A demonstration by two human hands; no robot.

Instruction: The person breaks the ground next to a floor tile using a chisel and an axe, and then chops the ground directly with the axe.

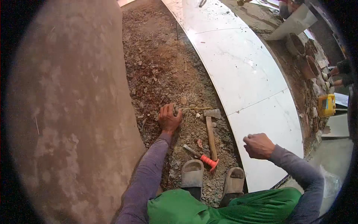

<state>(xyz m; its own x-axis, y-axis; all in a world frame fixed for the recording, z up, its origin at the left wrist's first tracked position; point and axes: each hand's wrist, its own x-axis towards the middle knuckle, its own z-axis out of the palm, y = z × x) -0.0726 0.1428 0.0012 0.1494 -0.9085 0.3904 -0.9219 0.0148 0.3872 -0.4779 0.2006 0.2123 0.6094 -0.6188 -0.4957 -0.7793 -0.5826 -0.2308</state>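
My left hand (169, 118) is down on the rubble strip, its fingers curled round a grey stone (175, 109). A thin yellowish stick or string (195, 108) lies just to the right of that hand. My right hand (259, 146) is closed in a fist above the white marbled tiles (240, 71); whatever is inside it, if anything, is hidden. Between my hands a hammer (211, 136) with a wooden handle rests on the rubble. Beside its handle end lies a chisel (203, 158) with an orange-red hand guard, close to my sandals (192, 173).
A bare concrete surface (74, 112) borders the rubble strip (160, 63) on the left. A thin rod (177, 30) stands near the tile edge. Farther right are buckets (295, 44), a yellow container (326, 105) and a loose tile (294, 24). Other people's limbs (338, 76) show at the far right.
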